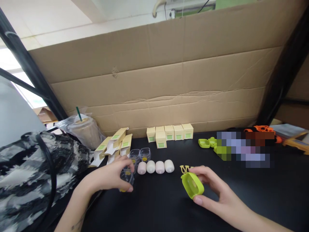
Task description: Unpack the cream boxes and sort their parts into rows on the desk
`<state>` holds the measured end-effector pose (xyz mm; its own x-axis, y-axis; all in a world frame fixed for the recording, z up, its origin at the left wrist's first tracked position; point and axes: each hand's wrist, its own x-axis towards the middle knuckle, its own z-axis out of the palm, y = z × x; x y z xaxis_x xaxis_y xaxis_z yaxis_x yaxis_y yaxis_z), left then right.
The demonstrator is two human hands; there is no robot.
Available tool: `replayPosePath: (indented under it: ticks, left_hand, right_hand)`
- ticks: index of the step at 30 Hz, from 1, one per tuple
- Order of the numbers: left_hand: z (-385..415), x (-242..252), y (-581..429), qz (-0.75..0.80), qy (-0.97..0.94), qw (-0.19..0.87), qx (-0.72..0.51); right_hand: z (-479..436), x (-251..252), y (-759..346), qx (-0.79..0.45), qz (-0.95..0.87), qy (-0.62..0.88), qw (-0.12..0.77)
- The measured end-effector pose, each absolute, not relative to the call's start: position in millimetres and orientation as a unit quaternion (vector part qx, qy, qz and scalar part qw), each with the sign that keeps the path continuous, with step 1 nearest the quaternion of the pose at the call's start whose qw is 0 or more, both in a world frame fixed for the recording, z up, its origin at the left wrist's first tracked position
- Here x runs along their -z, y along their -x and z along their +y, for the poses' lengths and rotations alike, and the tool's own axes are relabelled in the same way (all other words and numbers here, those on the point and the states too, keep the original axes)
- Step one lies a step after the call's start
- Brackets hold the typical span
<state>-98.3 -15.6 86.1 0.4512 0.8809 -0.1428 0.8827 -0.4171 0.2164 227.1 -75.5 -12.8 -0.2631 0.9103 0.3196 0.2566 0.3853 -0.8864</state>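
Note:
My right hand [214,191] holds a lime-green open case [193,186] between thumb and fingers, its hollow side turned toward the left. Just behind it lie small yellow clip-like pieces [185,169], partly hidden by my fingers. On the left, my left hand [113,175] has its thumb and fingers around the nearest clear plastic cup [126,178], which carries a yellow sticker. More clear cups [145,154] stand behind that hand. Between my hands, white and pink rounded pieces [159,167] sit side by side in a row on the black table.
Small cream boxes [178,132] with green labels stand along the cardboard wall [169,80]. Opened boxes [119,138] lie left, near a bagged drink cup [84,130] and patterned cloth [43,174]. Further green pieces [204,143] and a pixelated area lie right, by orange objects [263,129].

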Motion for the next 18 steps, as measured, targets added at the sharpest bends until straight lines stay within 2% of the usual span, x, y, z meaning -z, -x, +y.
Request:
replayPosePath:
  ticks: [3, 6, 8, 11, 12, 15, 18]
  left_hand:
    - [-19.3, -85.7, 99.1, 0.540, -0.830, 0.141, 0.002]
    - [-27.2, -83.6, 79.0, 0.531, -0.827, 0.164, -0.087]
    - [-35.0, -72.6, 52.2, 0.482, -0.819, 0.268, -0.162]
    - [-46.2, -38.2, 5.6, 0.407, -0.697, 0.543, -0.233]
    - [-49.1, -25.4, -7.5, 0.399, -0.649, 0.603, -0.237]
    - [-55.2, 0.8, -29.9, 0.367, -0.588, 0.662, -0.287]
    - [-58.7, 4.1, -31.9, 0.358, -0.530, 0.694, -0.332]
  right_hand:
    - [-75.4, 11.5, -227.2, -0.364, -0.708, 0.415, 0.441]
    - [-74.6, 10.8, -228.0, -0.346, -0.712, 0.417, 0.447]
    - [-73.8, 11.2, -228.3, -0.318, -0.727, 0.414, 0.446]
    - [-73.1, 12.3, -226.5, -0.272, -0.746, 0.406, 0.452]
    - [-73.1, 12.3, -225.4, -0.265, -0.749, 0.405, 0.453]
    - [-74.8, 10.2, -221.8, -0.259, -0.764, 0.398, 0.436]
    - [-78.2, 5.7, -221.0, -0.270, -0.800, 0.356, 0.400]
